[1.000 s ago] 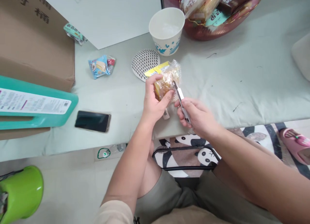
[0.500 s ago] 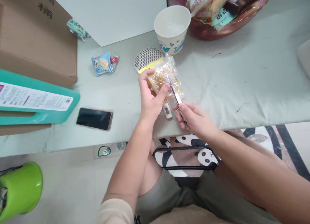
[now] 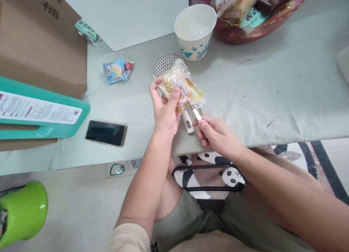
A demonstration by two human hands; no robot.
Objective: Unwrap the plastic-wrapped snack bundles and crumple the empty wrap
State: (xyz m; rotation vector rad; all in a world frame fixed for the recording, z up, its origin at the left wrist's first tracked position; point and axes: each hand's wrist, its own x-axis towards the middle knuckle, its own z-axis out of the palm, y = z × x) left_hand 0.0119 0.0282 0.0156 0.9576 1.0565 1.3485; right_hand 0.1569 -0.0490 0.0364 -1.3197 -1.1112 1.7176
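Note:
My left hand [image 3: 167, 112] is closed around a yellow packet in crinkled clear plastic wrap [image 3: 183, 85], thumb on top and fingers behind it. In my right hand [image 3: 215, 134] is a slim silver tool that looks like a small knife [image 3: 196, 113]. Its tip is at the packet's lower edge; whether it has gone into the wrap I cannot tell. Behind the packet lies a thing with a round, honeycomb-patterned head [image 3: 165, 64] and a white handle [image 3: 188, 122], its middle hidden by the packet.
A paper cup [image 3: 195, 32] stands behind the packet, beside a red bowl [image 3: 237, 36] of wrapped snacks. To the left lie a blue snack packet [image 3: 113, 71] and a phone [image 3: 106, 133]. A cardboard box [image 3: 40, 45] and teal container [image 3: 43, 110] stand farther left. A green bin [image 3: 29, 212] is on the floor.
The packet has turned and tilted in my left hand, which moved slightly left. The knife tip has gone from the packet's middle to its lower edge.

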